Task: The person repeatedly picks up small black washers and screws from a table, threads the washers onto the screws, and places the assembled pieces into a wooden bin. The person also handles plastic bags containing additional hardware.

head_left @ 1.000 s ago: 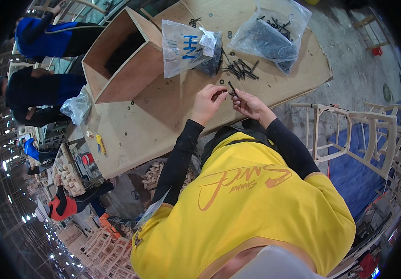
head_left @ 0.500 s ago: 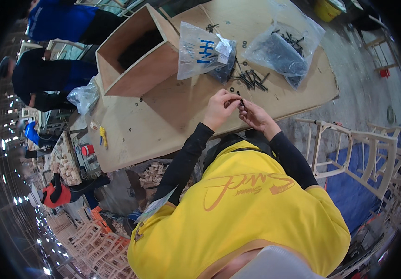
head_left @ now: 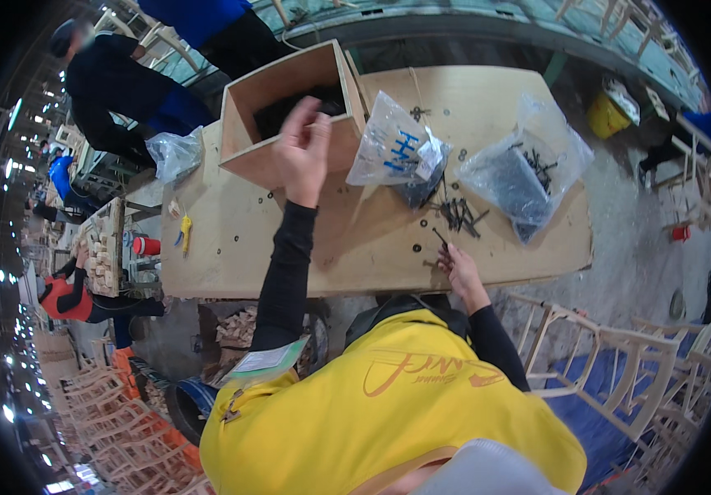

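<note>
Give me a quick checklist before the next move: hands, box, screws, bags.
1. Left hand at the box opening, fingers curled: ok; whether it holds anything: cannot tell.
2. Right hand on the table by a dark screw: ok.
3. Loose screws lie just beyond the right hand: ok.
4. Box open, upright: ok.
5. Two plastic bags on the table, apart from both hands: ok.

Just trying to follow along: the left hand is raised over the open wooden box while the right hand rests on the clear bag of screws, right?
Not quite. In the head view the right hand is at the near table edge by a few loose screws, apart from the clear bag. The left hand is indeed raised at the open wooden box.
</note>
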`<state>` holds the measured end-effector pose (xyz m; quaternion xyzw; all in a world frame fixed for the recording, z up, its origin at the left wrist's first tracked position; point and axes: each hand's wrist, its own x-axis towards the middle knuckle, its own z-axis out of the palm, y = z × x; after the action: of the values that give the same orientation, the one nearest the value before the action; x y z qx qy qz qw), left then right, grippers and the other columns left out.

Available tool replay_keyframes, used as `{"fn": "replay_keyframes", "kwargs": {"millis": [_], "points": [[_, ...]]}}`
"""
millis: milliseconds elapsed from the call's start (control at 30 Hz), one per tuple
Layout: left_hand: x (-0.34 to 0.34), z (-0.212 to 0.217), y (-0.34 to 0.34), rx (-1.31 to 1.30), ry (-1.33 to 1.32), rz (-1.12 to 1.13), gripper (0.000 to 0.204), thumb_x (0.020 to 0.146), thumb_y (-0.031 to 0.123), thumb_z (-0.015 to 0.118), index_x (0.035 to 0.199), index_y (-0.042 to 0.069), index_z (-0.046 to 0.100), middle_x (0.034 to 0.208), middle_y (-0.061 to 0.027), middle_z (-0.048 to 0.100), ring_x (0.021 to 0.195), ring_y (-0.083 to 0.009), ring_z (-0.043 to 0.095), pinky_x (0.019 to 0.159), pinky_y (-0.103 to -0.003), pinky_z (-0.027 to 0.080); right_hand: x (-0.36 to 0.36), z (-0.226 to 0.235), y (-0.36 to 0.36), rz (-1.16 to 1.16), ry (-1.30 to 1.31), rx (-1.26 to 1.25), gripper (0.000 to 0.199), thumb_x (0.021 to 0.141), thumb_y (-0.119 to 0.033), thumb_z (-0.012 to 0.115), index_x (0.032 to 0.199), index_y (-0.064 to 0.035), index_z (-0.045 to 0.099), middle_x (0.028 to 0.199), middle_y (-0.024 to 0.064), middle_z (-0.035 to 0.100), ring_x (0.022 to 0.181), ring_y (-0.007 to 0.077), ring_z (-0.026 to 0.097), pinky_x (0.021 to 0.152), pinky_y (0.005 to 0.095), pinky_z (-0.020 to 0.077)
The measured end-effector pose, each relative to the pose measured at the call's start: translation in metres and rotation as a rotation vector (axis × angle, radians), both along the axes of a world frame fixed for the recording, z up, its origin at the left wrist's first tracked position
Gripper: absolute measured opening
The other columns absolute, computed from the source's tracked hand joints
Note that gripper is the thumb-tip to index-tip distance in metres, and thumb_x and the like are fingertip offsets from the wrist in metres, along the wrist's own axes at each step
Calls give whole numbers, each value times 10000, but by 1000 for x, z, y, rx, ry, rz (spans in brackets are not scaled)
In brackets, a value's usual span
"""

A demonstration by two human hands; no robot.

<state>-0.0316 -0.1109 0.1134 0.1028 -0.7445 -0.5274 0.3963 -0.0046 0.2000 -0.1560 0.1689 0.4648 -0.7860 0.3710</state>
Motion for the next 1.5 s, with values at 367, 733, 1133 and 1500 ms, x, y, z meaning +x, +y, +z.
{"fn": "replay_keyframes", "kwargs": {"millis": [367,733,1133,1500], "points": [[65,-208,94,-579,-548,-666,297,810,124,659,1098,56,633,1120,-160,564,1021,-336,582,900,-407,487,-1,11,15,-228,114,112,142,946,-100,570,1068,-30,544,965,84,654,810,144,631,716,277,534],[70,-257,99,-289,-684,-467,131,806,65,686,927,26,655,877,-143,603,808,-291,637,748,-372,522,-22,34,18,-232,808,590,181,979,-187,586,1058,-30,540,884,50,658,800,97,622,671,232,506],[61,-206,120,536,-485,-688,128,863,59,614,949,-15,672,795,-69,680,675,-130,654,609,-276,543,8,50,-17,203,780,356,241,987,-91,541,1200,20,564,923,79,672,814,136,665,648,267,555],[69,-208,129,390,-440,-546,125,772,78,697,891,42,711,780,-85,701,683,-155,668,639,-307,540,10,57,-24,284,1019,494,237,949,-67,606,1160,34,646,926,59,690,800,97,641,681,251,531]]}}
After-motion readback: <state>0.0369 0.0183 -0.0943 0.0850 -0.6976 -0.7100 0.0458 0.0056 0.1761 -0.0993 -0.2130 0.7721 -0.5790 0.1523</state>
